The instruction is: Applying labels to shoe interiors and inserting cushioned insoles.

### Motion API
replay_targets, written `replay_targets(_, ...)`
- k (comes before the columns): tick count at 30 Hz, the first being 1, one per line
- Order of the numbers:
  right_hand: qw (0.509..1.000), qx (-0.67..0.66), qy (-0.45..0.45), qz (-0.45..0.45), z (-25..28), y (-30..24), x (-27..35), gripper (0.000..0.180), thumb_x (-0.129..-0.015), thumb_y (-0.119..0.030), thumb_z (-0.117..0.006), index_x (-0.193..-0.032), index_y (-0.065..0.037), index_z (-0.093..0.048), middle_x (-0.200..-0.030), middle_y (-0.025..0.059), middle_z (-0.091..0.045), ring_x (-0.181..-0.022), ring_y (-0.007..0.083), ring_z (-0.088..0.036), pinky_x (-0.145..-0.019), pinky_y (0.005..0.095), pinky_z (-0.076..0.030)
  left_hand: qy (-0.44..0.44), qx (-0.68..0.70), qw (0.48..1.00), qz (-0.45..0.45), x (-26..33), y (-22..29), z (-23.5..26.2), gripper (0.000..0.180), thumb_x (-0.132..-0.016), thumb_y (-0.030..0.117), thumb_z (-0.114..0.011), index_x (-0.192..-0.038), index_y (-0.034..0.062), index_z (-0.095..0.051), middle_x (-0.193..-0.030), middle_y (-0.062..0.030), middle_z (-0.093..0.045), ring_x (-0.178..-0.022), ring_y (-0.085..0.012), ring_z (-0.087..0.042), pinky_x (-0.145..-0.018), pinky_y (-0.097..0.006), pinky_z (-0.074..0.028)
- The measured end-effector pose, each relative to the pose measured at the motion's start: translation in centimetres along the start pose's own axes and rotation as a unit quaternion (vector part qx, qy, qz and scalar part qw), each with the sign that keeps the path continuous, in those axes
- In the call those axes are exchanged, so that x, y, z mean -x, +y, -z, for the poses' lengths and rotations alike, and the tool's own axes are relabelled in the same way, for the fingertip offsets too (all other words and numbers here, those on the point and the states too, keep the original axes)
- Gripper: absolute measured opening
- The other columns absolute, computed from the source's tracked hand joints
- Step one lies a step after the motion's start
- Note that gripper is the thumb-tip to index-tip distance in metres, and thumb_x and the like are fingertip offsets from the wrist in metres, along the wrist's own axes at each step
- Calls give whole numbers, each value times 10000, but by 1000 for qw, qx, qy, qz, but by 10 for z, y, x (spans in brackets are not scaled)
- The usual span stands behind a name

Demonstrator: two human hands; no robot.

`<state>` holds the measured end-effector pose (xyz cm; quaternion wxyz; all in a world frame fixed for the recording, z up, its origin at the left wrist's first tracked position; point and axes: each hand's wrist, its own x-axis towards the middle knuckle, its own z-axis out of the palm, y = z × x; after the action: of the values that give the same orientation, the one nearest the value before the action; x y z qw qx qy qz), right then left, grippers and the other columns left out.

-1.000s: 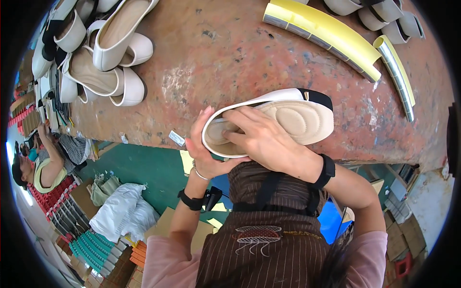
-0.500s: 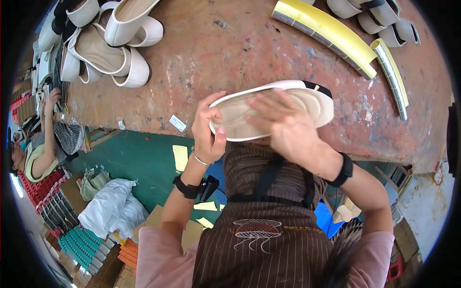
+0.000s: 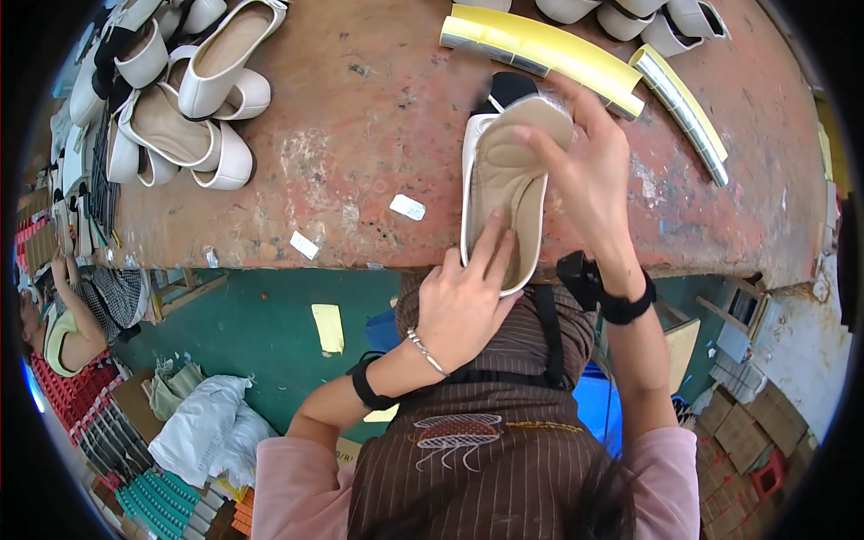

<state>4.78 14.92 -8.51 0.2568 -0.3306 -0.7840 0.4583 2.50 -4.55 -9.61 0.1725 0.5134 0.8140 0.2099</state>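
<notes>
A white flat shoe point(image 3: 467, 193) with a beige inside lies along my line of sight over the front edge of the table. A black part point(image 3: 513, 88) shows at its far end. The near end is in my left hand point(image 3: 463, 306), whose index and middle fingers reach inside onto the beige lining while the thumb stays at the outer rim. My right hand point(image 3: 589, 162) pinches the raised, rounded far end of the beige insole point(image 3: 531, 126), thumb on the padded face. Its fingers behind the insole are partly hidden.
Finished-looking white shoes point(image 3: 171, 130) are piled at the left of the table point(image 3: 342, 117); more point(image 3: 621, 22) stand at the far right. Yellow-edged curved sheets point(image 3: 549, 58) lie beyond my hands. Small white labels point(image 3: 408, 207) dot the tabletop. Another person point(image 3: 76, 315) sits at far left.
The shoe has turned from lying crosswise to pointing away from me. My right hand has gone from over the insole to its far end; the left has moved into the near end.
</notes>
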Motion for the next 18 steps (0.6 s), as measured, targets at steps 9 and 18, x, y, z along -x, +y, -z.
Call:
replay_targets(9,947,253,-116,158,-20,5,64,269,-770,47,-585,-1036,10,-584,-1268,239,-609,-1232,407,-564,-1161,580,-260,-12,-106,994,-22,-9,2,-4,508,-727,321,-768,-1142,37,-697,-1331,-132,-612,-721,-260,-622,-552,-328,-548)
replay_targets(18,873,415,-232,110,-27,-15,41,597,-840,-88,-522,-1341,213,-400,-1410,396,-415,-1362,505,-393,-1138,684,-158,-55,-62,996,-10,-13,1,4,386,-721,310,-773,-1007,53,-745,-1315,-124,-615,-779,-261,-633,-599,-323,-554)
